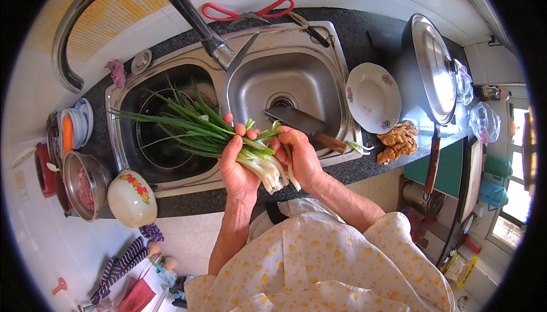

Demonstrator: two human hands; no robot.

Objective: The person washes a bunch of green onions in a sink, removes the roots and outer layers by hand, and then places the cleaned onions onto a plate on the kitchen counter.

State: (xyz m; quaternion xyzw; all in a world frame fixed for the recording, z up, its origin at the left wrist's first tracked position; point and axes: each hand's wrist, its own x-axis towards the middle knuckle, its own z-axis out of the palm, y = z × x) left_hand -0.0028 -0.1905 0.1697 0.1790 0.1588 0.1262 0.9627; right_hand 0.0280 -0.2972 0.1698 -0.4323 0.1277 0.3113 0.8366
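My left hand (239, 164) grips a bunch of green onions (188, 130) over the double sink, its long leaves reaching left above the dark left basin. At the white bulb end, my right hand (299, 154) has its fingers closed on a green onion stalk beside the bunch. Behind my right hand a cleaver (297, 120) lies in the steel right basin (273, 70), its wooden handle across the basin's near edge. A loose piece of green onion (359, 147) rests on the sink's right rim.
A chrome faucet (179, 2) arches over the sink's back left. Red-handled scissors (248, 13) lie behind it. A floral plate (374, 98), a brown crumpled cloth (397, 141) and a lidded wok (431, 73) stand right. An enamel bowl (132, 196) and a steel bowl of meat (85, 186) stand left.
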